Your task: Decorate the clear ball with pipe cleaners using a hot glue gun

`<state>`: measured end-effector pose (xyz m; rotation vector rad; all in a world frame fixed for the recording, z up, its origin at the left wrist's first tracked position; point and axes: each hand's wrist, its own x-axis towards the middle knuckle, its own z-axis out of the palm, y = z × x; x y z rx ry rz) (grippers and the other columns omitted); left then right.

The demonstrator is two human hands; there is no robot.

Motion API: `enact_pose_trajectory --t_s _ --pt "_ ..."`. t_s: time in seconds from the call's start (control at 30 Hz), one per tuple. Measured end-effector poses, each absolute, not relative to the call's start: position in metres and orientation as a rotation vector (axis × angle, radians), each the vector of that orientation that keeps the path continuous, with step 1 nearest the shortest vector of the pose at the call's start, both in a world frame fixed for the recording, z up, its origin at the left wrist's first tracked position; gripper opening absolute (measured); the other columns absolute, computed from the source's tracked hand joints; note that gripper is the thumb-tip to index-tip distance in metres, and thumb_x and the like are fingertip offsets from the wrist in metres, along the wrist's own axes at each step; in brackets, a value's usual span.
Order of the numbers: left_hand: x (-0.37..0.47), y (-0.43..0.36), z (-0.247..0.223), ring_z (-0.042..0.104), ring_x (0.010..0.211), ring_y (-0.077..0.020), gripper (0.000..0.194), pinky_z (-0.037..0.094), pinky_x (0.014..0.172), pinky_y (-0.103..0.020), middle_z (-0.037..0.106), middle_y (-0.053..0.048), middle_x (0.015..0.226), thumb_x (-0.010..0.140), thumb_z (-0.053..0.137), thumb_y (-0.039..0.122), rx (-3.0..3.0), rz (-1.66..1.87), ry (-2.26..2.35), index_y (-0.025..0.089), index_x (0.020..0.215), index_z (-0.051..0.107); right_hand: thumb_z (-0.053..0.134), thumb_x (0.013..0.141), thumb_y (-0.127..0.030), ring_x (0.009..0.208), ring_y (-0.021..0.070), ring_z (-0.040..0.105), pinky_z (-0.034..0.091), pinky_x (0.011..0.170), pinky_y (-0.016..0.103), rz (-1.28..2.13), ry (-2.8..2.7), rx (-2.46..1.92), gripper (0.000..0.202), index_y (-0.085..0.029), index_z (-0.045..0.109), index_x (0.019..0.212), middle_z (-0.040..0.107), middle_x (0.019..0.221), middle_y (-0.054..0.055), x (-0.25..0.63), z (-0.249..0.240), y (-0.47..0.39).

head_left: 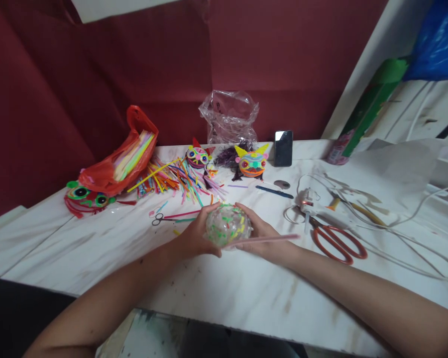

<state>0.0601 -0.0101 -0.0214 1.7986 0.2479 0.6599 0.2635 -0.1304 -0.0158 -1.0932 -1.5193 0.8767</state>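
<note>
A clear plastic ball [228, 223] with green, yellow and red flecks is held between my two hands above the table. My left hand [199, 232] curls around its left side. Around the right side, the fingers of my right hand [259, 229] are wrapped. A pink fuzzy strip [269, 240], blurred, sticks out to the right from the ball's lower edge and passes in front of my right wrist. Beyond the hands lie a crimson strip [182, 215] and small scissors [158, 219].
Colourful animal-faced balls [251, 163] stand at the back, near a phone [283, 148] and a clear plastic bag [229, 117]. A red bag [123, 166] of craft strips is at left. At right are a glue gun [308, 200], orange-handled scissors [338, 241] and cables.
</note>
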Motion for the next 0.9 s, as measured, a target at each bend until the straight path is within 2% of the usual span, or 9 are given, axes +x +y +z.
enact_pose_trajectory --t_s 0.1,0.17,0.37,0.7,0.9 --pt "0.06 -0.013 -0.016 0.04 0.135 -0.0379 0.094 0.039 0.108 -0.049 0.04 -0.014 0.147 0.065 0.076 0.061 1.756 0.618 0.224 0.025 0.141 0.034 0.077 0.072 -0.051 0.136 0.0299 0.041 0.035 0.112 0.046 0.871 -1.537 -1.108 0.096 -0.02 0.027 0.148 0.038 0.15 0.018 0.266 -0.017 -0.13" --pt "0.06 -0.015 -0.013 0.044 0.131 -0.0368 0.083 0.042 0.105 -0.048 0.043 -0.014 0.143 0.072 0.071 0.06 1.756 0.62 0.261 0.024 0.138 0.036 0.077 0.071 -0.05 0.135 0.0304 0.042 0.037 0.111 0.046 0.865 -1.547 -1.131 0.096 -0.019 0.028 0.148 0.038 0.15 0.018 0.265 -0.017 -0.13" --pt "0.063 -0.017 -0.011 0.054 0.116 -0.0323 0.079 0.045 0.098 -0.045 0.054 -0.012 0.127 0.069 0.077 0.052 1.854 0.64 0.467 0.021 0.132 0.04 0.08 0.068 -0.047 0.137 0.0342 0.04 0.038 0.11 0.049 0.828 -1.546 -1.2 0.102 -0.019 0.027 0.151 0.037 0.151 0.018 0.261 -0.021 -0.129" --pt "0.064 -0.012 -0.021 0.055 0.114 -0.0306 0.083 0.047 0.093 -0.04 0.055 -0.011 0.126 0.065 0.08 0.052 1.848 0.672 0.424 0.023 0.133 0.042 0.081 0.068 -0.048 0.137 0.0341 0.04 0.039 0.109 0.048 0.808 -1.577 -1.169 0.105 -0.02 0.025 0.153 0.034 0.154 0.017 0.264 -0.026 -0.127" --pt "0.063 -0.015 -0.019 0.056 0.114 -0.0319 0.084 0.048 0.093 -0.042 0.055 -0.011 0.127 0.065 0.079 0.05 1.893 0.667 0.454 0.023 0.135 0.04 0.08 0.071 -0.043 0.136 0.0326 0.042 0.043 0.107 0.048 0.872 -1.604 -1.149 0.104 -0.025 0.02 0.154 0.03 0.156 0.015 0.265 -0.023 -0.129"
